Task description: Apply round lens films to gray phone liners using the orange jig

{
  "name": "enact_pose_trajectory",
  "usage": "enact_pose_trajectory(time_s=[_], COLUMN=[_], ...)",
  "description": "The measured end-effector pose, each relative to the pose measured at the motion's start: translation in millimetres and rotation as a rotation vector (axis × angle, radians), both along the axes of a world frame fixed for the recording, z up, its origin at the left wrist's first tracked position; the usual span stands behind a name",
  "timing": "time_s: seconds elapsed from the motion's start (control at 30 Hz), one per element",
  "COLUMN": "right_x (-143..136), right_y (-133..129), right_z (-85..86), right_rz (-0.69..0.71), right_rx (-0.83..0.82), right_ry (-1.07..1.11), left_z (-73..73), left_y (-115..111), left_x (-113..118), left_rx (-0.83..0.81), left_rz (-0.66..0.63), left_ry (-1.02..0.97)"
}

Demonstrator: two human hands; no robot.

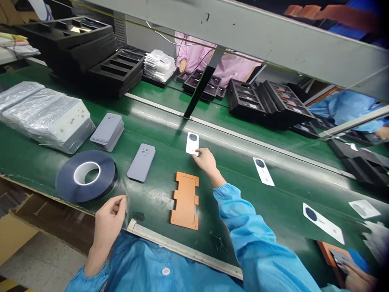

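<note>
My right hand point(206, 160) reaches forward, its thumb and fingertips pinched on the lower right corner of a white phone-shaped panel point(192, 147) with a dark round patch. My left hand point(110, 215) is closed near the table's front edge, fingers pinching what looks like clear film point(126, 203). Just beyond it lies a large roll of dark blue film point(63, 178) with a white core. Between my hands sit an orange fixture plate point(185, 201) with notched sides and a grey phone-shaped sheet stack point(140, 162) with camera holes.
A taller grey stack point(107, 130) and plastic-wrapped bundles point(49, 112) stand at left. Black trays point(82, 52) are piled behind. More white panels point(263, 171) lie to the right, near a co-worker's hand point(358, 278) at another orange fixture. A metal beam point(241, 29) crosses overhead.
</note>
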State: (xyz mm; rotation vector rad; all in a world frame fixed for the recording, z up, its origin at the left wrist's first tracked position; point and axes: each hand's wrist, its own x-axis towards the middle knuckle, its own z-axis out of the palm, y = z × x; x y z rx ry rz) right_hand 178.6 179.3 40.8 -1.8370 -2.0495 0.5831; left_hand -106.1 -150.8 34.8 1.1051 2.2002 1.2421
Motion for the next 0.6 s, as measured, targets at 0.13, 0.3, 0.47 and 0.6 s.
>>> enact_pose_trajectory(time_s=[0.13, 0.3, 0.47, 0.6], right_x=[-39, -102, -135, -132], right_y=[-56, -149, -188, -180], right_z=[9.5, 16.6, 13.5, 4.9], right_rz=[0.218, 0.528, 0.683, 0.668], right_rx=[-0.003, -0.165, -0.331, -0.394], right_ry=[0.040, 0.235, 0.331, 0.404], left_z=[3.5, 1.5, -0.8, 1.6], left_y=[15, 28, 31, 29], left_x=[10, 16, 13, 8], left_rx=[-0.009, 0.012, -0.004, -0.027], left_rz=[-0.041, -0.068, -0.082, -0.117], left_ry=[-0.133, -0.125, -0.077, -0.008])
